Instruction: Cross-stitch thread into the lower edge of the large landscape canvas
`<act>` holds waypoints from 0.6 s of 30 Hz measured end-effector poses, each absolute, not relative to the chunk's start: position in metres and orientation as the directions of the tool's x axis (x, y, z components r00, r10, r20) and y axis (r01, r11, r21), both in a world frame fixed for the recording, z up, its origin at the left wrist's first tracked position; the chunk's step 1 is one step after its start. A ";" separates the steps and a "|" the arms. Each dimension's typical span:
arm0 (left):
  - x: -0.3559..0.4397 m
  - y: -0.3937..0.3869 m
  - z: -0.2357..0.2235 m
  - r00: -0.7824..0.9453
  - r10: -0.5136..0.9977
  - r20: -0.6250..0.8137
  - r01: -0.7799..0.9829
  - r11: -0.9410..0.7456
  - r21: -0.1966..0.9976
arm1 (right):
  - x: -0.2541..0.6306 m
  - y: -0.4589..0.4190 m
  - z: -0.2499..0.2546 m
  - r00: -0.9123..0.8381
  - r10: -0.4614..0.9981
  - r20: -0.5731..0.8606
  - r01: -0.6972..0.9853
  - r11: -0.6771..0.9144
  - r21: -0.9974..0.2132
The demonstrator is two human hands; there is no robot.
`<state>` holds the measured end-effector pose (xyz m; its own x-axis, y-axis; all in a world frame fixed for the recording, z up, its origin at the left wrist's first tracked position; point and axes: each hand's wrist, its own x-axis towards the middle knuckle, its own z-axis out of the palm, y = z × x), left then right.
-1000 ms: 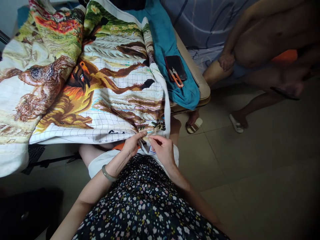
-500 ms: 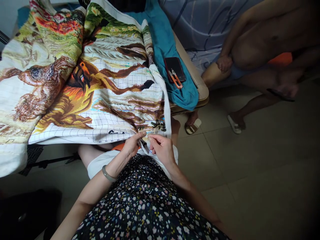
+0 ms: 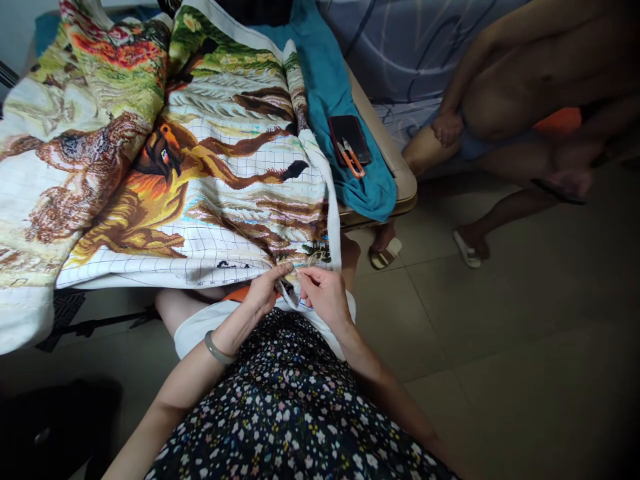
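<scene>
A large cross-stitch fabric (image 3: 240, 150), printed with a grid and stitched with horses, spreads over the table and down to my lap. At its near edge my left hand (image 3: 267, 288) is closed on the bunched cloth, thumb on top. Close beside it, my right hand (image 3: 325, 293) pinches a thin pale needle (image 3: 297, 270) between thumb and forefinger, its tip near my left thumb. Loose yellowish thread (image 3: 316, 257) lies on the stitching just above my right hand. The underside of the cloth and most left fingers are hidden.
Orange-handled thread snips (image 3: 353, 159) rest on a dark phone (image 3: 340, 130) on a teal cloth (image 3: 320, 67). The table's rounded edge (image 3: 407, 183) is at the right. Another person (image 3: 505, 100) sits beyond it, a dark flat object (image 3: 557, 191) in one hand.
My right hand has shifted very slightly, and the needle between its fingertips now shows more clearly. My left hand and the fabric stay in place.
</scene>
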<state>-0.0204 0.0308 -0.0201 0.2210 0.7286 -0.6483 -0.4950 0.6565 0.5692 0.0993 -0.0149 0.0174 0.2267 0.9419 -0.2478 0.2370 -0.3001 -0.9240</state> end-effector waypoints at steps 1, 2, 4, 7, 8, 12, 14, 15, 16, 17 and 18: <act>-0.021 0.031 -0.020 0.226 0.732 -0.643 -0.495 0.655 0.571 | 0.099 -0.014 0.017 0.227 0.943 -0.243 0.245 -0.297 -0.923; -0.021 0.031 -0.020 0.234 0.734 -0.638 -0.494 0.655 0.572 | 0.098 -0.014 0.017 0.230 0.943 -0.239 0.249 -0.294 -0.923; -0.022 0.030 -0.020 0.247 0.735 -0.632 -0.489 0.657 0.573 | 0.096 -0.013 0.015 0.245 0.940 -0.236 0.234 -0.294 -0.927; -0.023 0.030 -0.019 0.245 0.728 -0.640 -0.470 0.667 0.578 | 0.094 -0.013 0.012 0.270 0.931 -0.245 0.166 -0.296 -0.941; -0.023 0.031 -0.018 0.234 0.728 -0.645 -0.465 0.666 0.583 | 0.094 -0.014 0.012 0.278 0.929 -0.244 0.149 -0.293 -0.945; -0.020 0.031 -0.015 0.140 0.744 -0.653 -0.482 0.627 0.612 | 0.094 -0.018 0.011 0.309 0.922 -0.234 0.118 -0.282 -0.952; -0.019 0.031 -0.013 0.102 0.751 -0.652 -0.495 0.607 0.622 | 0.094 -0.019 0.010 0.314 0.914 -0.258 0.079 -0.296 -0.952; -0.018 0.031 -0.013 0.088 0.750 -0.655 -0.495 0.604 0.625 | 0.094 -0.019 0.009 0.315 0.909 -0.272 0.055 -0.304 -0.951; -0.018 0.031 -0.012 0.078 0.748 -0.659 -0.494 0.603 0.626 | 0.094 -0.019 0.008 0.317 0.905 -0.284 0.034 -0.310 -0.950; -0.017 0.031 -0.012 0.068 0.745 -0.663 -0.493 0.603 0.627 | 0.093 -0.019 0.007 0.320 0.902 -0.290 0.019 -0.312 -0.950; -0.017 0.031 -0.011 0.060 0.741 -0.669 -0.490 0.606 0.627 | 0.093 -0.019 0.005 0.321 0.902 -0.289 0.011 -0.309 -0.951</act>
<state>-0.0173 0.0306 -0.0112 0.0603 0.7408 -0.6690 -0.4904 0.6057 0.6266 0.0926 -0.0185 0.0055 0.3212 0.9019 -0.2889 0.0107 -0.3085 -0.9511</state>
